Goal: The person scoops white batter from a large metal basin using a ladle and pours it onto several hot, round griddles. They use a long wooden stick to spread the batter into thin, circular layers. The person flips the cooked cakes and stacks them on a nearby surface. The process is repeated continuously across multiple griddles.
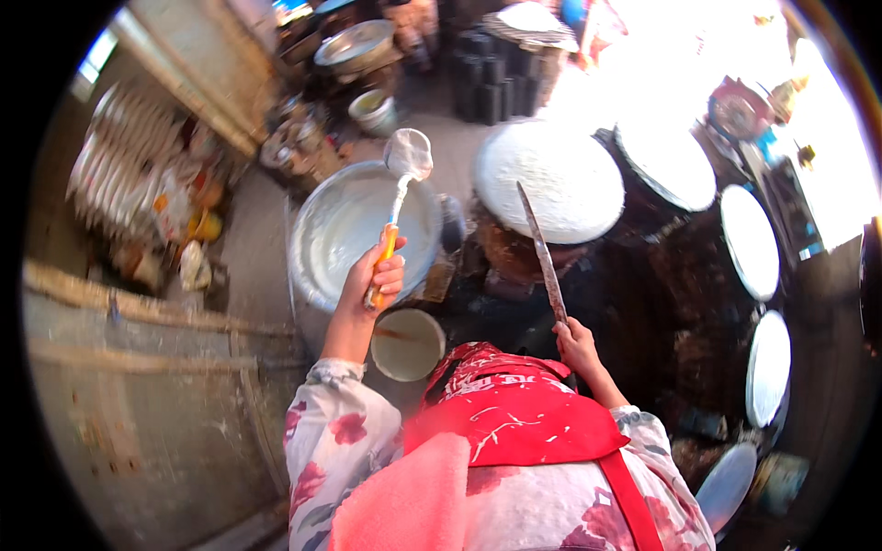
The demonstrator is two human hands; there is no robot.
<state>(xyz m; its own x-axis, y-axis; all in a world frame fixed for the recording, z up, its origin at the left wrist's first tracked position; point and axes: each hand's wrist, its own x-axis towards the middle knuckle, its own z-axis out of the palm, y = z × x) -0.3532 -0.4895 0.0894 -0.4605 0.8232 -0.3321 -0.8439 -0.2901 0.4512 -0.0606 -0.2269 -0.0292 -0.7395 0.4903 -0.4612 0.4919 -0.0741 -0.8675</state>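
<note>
Ladle [408, 156] and long flat blade [542, 250] are both up in the air, one in each hand. The left hand [378, 274] is wrapped snugly around the ladle's yellow-orange handle [390, 239]. The ladle's round end points away from the person and shows over the far edge of a big round tub [306, 248] with white wet stuff [367, 230] inside. The right hand [577, 347] grips the near end of the blade, which leans away and a bit to the left. The blade's tip shows over a big round white top [574, 184], but I cannot tell if they touch. More round white tops [751, 243] curve down the right side. A small bucket [442, 349] shows just beside the left wrist, with a brown stick [395, 333] in it. The person wears a red apron [533, 427] and flowery sleeves [342, 422], with a pink towel [404, 500] at the front. Far off stands a pale pail [374, 112].
</note>
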